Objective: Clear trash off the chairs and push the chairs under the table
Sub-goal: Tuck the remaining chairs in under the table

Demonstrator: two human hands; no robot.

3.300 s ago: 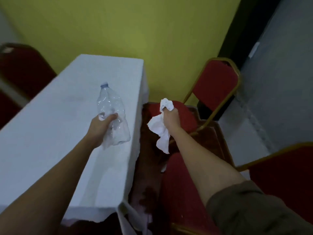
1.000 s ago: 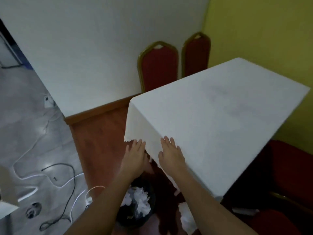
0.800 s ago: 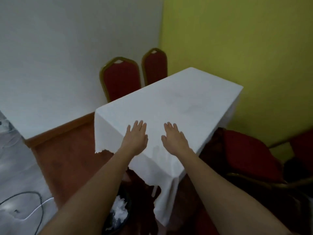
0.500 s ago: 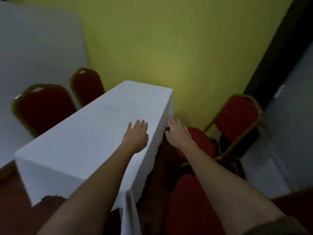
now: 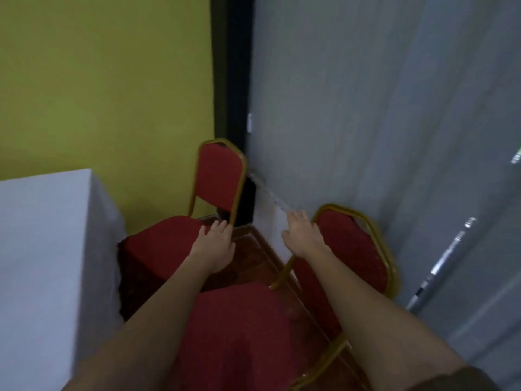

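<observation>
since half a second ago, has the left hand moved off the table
Yes. The left hand was over the table; it now lies to the table's right, by the back edge of the far chair seat.

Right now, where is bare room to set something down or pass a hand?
Bare: the white tabletop beside the yellow wall, the far chair's seat, the near chair's seat. Crowded: the floor strip between the chairs, where the left hand and right hand reach; also between near chair's back and grey wall.
</observation>
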